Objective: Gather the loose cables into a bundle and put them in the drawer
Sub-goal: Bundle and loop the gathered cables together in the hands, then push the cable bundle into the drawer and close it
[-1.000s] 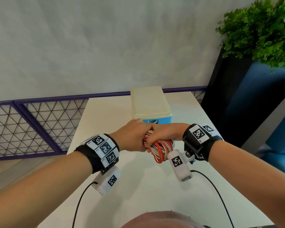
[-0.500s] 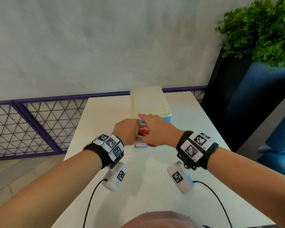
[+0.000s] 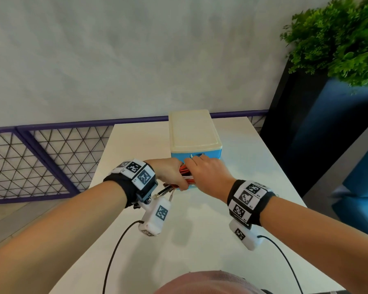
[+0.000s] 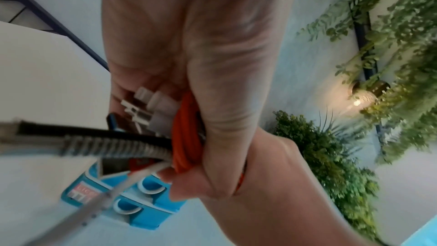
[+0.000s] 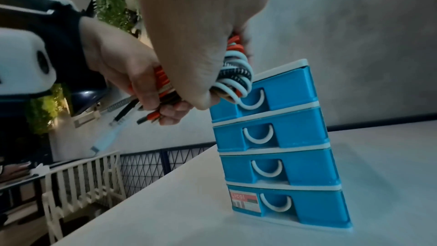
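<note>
both hands grasp one coiled bundle of orange, white and black cables [image 5: 234, 74], held in the air just in front of the top drawer [image 5: 281, 89] of a small blue plastic four-drawer chest [image 3: 197, 145] on the white desk [image 3: 200, 230]. the left hand [image 3: 168, 172] clenches the plug ends; the right hand [image 3: 208, 177] wraps the loops. all four drawers look closed.

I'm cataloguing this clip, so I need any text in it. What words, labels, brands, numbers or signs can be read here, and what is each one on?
"Licol": on the sticker at the left of the bottom drawer of the blue drawer unit; the first letter is partly cut off.
Smaller print lower on that sticker: too blurred to read.
Black-and-white square code tags on the wristbands and wrist cameras: patterns only, with tiny marks too small to read.
</note>
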`<state>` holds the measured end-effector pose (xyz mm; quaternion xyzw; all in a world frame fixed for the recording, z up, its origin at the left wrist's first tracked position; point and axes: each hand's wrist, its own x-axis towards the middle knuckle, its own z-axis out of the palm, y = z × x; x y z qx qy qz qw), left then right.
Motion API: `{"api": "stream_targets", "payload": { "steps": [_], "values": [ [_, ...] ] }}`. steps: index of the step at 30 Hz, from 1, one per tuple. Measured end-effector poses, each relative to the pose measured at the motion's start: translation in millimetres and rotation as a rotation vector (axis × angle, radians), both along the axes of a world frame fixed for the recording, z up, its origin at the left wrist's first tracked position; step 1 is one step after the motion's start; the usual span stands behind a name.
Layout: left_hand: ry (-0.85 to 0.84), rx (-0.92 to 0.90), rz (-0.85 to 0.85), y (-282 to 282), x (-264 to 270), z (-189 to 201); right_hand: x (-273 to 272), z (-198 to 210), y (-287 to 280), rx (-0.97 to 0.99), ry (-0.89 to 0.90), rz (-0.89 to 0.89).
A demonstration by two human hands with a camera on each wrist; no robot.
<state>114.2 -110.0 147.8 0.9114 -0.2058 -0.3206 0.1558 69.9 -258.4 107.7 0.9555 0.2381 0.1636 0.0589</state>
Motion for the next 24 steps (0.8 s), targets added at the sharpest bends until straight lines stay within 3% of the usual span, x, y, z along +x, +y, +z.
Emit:
{"api": "stream_targets", "payload": {
  "steps": [4, 6, 9, 12, 16, 24],
  "values": [
    [0.031, -0.034, -0.025, -3.1, -2.1, 1.1, 0.9, 9.5, -5.3, -0.006, 0.19, -0.019],
    [0.036, -0.172, -0.017, -3.4, 0.4, 3.3, 2.7, 11.0, -13.7, 0.018, 0.232, -0.078],
    [-0.193, -0.387, 0.121, 7.0, 10.3, 8.1, 7.4, 10.8, -27.8, 0.01, 0.272, -0.152],
    [-0.458, -0.339, 0.094, 19.1, 20.7, 8.8, 13.5, 11.1, -33.9, -0.059, 0.289, -0.175],
    [-0.46, -0.258, -0.021, 22.9, 27.4, -1.6, 21.7, 12.9, -29.9, -0.085, 0.318, -0.182],
    [-0.566, -0.275, -0.064, 24.4, 38.7, -10.2, 19.7, 38.1, -29.0, -0.081, 0.477, -0.155]
  ]
}}
